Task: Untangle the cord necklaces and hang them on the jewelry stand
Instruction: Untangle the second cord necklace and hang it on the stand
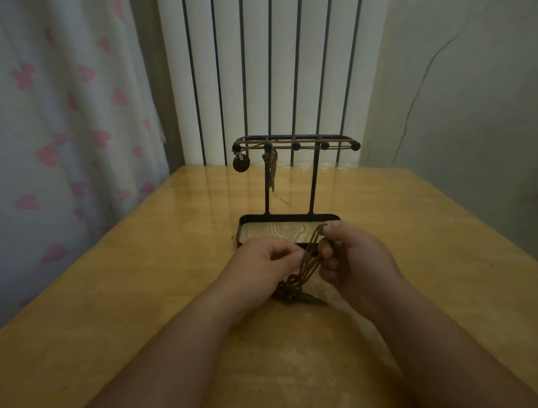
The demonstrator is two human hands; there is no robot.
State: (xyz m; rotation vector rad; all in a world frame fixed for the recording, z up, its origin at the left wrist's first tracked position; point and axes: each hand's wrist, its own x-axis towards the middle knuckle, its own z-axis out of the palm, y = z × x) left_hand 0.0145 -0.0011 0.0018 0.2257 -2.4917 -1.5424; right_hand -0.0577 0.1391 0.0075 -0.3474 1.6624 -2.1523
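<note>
A black jewelry stand (314,179) with a wood-grain tray base (289,230) stands mid-table. Tan cord necklaces (292,144) lie along its top bar; a round dark pendant (240,163) hangs at the left end and a long pendant (272,172) beside it. In front of the tray, a brown cord necklace (311,259) is stretched upward between my hands, its tangled lower part and pendant (300,297) resting on the table. My left hand (264,260) pinches the cord at its left. My right hand (354,255) grips the strands, lifting them over the tray's front edge.
The yellow wooden table (126,305) runs to a white ribbed radiator (270,72) at the back. A curtain with pink hearts (55,137) hangs at the left, a pale wall (473,84) at the right.
</note>
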